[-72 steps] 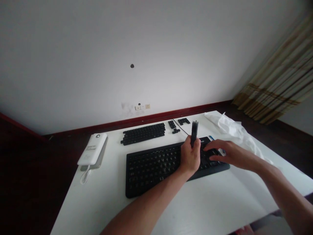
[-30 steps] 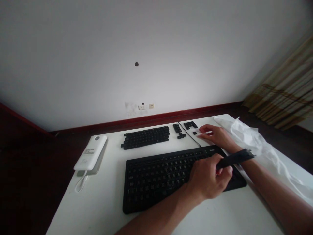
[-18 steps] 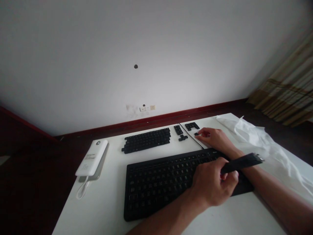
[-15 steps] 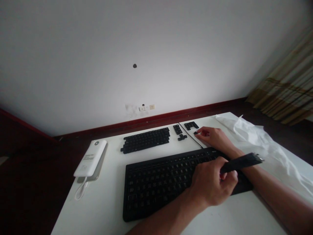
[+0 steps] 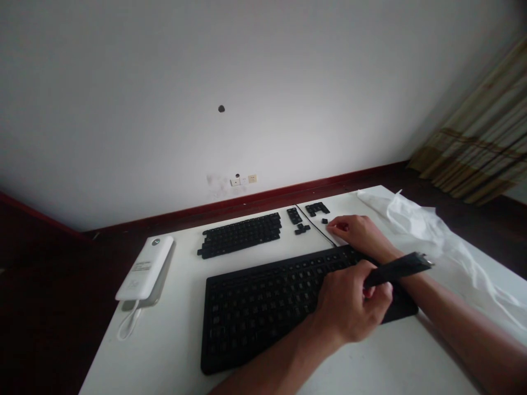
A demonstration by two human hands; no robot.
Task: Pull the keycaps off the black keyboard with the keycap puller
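Note:
My left hand is closed round a black stick-like tool with a metal end, above the right part of a black keyboard. Many key positions on that keyboard show no caps. The tool's lower end is hidden by the hand. Past the keyboard's far edge, my right hand rests low over the white table, fingers curled and slightly apart. A single black keycap lies just off its fingertips. Beyond it are a number-pad group of keycaps, a small block of keycaps and the arrow keycaps.
A large set of keycaps lies in rows behind the keyboard. A black cable runs across the white table. On the left is a white power bank with a short cord; crumpled white plastic covers the right side.
My right hand has let go of the keycap and drawn back slightly from it. The left hand keeps its hold on the black tool. The view has shifted a little.

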